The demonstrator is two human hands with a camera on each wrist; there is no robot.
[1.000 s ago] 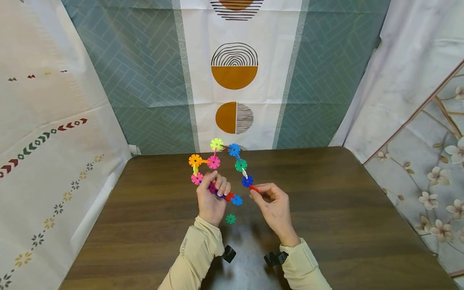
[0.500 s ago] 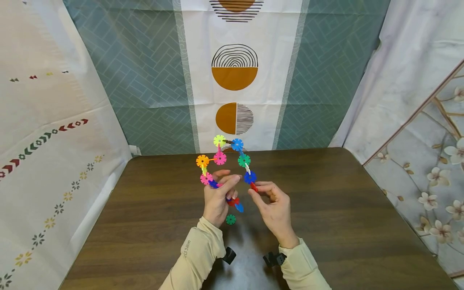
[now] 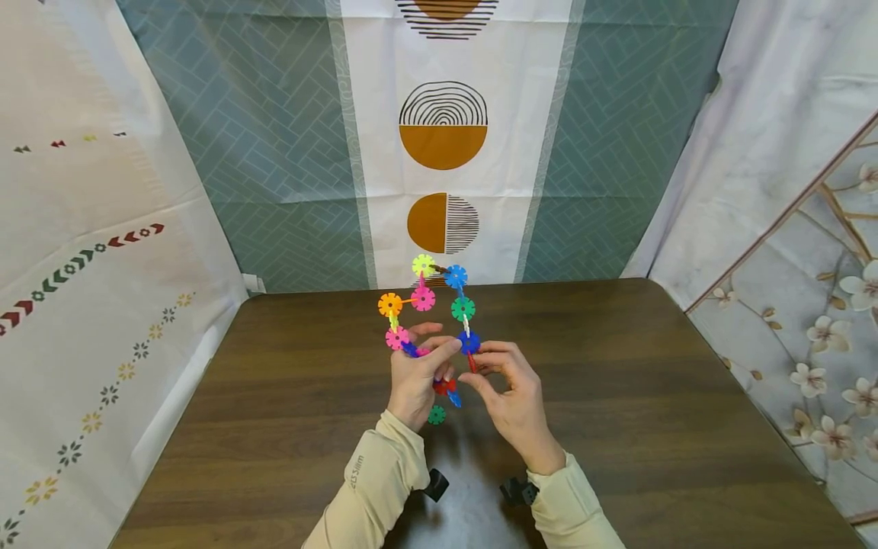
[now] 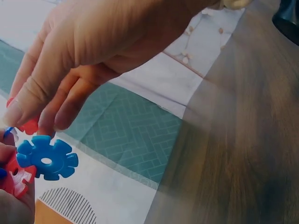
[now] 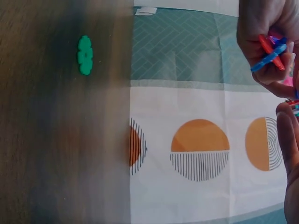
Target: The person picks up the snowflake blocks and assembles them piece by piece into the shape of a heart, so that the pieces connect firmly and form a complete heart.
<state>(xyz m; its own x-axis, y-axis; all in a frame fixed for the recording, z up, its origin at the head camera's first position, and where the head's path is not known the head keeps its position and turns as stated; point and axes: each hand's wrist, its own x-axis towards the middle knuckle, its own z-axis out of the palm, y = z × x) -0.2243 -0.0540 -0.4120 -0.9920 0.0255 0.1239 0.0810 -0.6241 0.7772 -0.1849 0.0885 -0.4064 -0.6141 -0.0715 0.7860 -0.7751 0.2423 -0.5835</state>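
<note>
A bent chain of slotted plastic snowflake discs in many colours hangs between both hands. My left hand (image 3: 414, 385) grips its lower left part. A red disc (image 3: 444, 386) and the light blue end disc (image 4: 48, 157) stick out below that grip. With thumb and fingers my right hand (image 3: 513, 393) pinches a red disc (image 3: 472, 362) at the chain's other end, joined to a dark blue disc (image 3: 469, 341). The left thumb reaches right to that dark blue disc's edge. Above, the chain runs through green (image 3: 463, 309), blue and yellow discs. Fingers hide some discs.
One loose green disc (image 5: 85, 55) lies on the brown wooden table (image 3: 274, 427), below the left hand in the head view. A patterned cloth (image 3: 288, 152) hangs behind the table. Black wrist cameras sit on both wrists.
The left hand has shifted right and its thumb now extends to the dark blue disc. The pinched red disc has turned from sideways to pointing down. Both chain ends are closer together.
</note>
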